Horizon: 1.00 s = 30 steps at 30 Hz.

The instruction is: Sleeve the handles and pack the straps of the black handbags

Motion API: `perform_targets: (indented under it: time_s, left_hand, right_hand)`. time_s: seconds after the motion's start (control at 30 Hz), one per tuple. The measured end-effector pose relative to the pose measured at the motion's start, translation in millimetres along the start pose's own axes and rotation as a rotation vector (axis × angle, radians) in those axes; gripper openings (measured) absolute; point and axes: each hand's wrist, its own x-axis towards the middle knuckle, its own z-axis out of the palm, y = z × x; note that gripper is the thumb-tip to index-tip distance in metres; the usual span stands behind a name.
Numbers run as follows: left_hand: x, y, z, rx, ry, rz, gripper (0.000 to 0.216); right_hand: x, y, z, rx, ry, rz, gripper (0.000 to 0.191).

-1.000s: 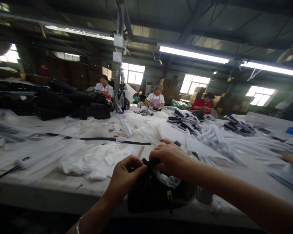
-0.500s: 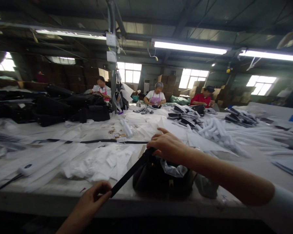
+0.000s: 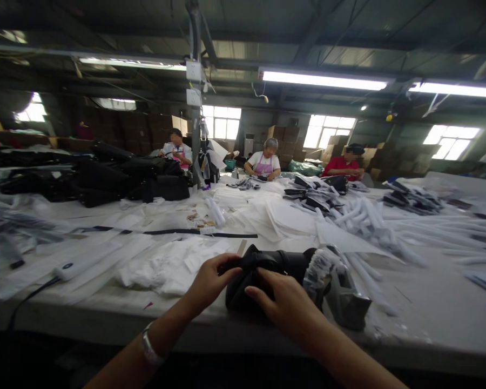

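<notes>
A black bag [image 3: 295,262] lies on its side at the table's near edge, its left end under both hands. My left hand [image 3: 208,283] grips that left end, with thumb and fingers closed on the black material. My right hand [image 3: 285,294] presses on the near side, fingers curled over the bag and thumb pointing left. Their fingertips are partly hidden against the dark surface. Crumpled clear plastic [image 3: 322,267] shows at the bag's right end. Beside it stands a grey-green block-like object [image 3: 350,302], whose kind I cannot make out.
White sheets [image 3: 291,219], a heap of thin white wrapping [image 3: 166,270] and white rolls [image 3: 362,216] cover much of the table. A long black strap [image 3: 194,233] lies beyond the bag. Black bags [image 3: 105,175] are piled far left. Several people work across the table.
My hands no longer stretch the black strap between them. The bag has been tipped onto its side, with its plastic-filled end now to the right. Both hands have come together on it.
</notes>
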Motion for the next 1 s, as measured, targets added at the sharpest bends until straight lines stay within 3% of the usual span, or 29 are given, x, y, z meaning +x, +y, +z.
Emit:
perform_targets:
  time_s: [0.2, 0.3, 0.43, 0.63, 0.73, 0.83, 1.0]
  left_hand:
    - [0.6, 3.4, -0.4, -0.315, -0.013, -0.171, 0.029]
    - [4.7, -0.2, 0.1, -0.415, -0.007, -0.226, 0.027]
    - [10.1, -4.9, 3.4, -0.446, -0.012, -0.253, 0.025]
    - [4.1, 3.3, 15.8, -0.459, -0.051, -0.274, 0.029]
    - [-0.8, 6.2, 24.3, -0.468, -0.079, -0.311, 0.03]
    - [-4.0, 8.4, 31.6, -0.455, -0.078, -0.329, 0.029]
    - [-7.1, 11.9, 38.3, -0.438, -0.01, -0.282, 0.027]
  right_hand:
    - [11.1, -3.3, 28.5, -0.017, 0.182, 0.087, 0.035]
    - [16.4, 4.1, 32.6, 0.009, 0.214, 0.045, 0.036]
    - [24.9, 25.1, 16.1, 0.133, 0.171, -0.063, 0.035]
    - [22.1, 49.2, -16.2, 0.209, 0.0, -0.146, 0.031]
    - [11.7, 41.8, -13.6, 0.093, 0.009, -0.054, 0.021]
    - [3.6, 31.3, -4.3, -0.044, 0.095, 0.088, 0.023]
    - [-0.9, 31.6, 0.7, 0.246, 0.157, 0.142, 0.014]
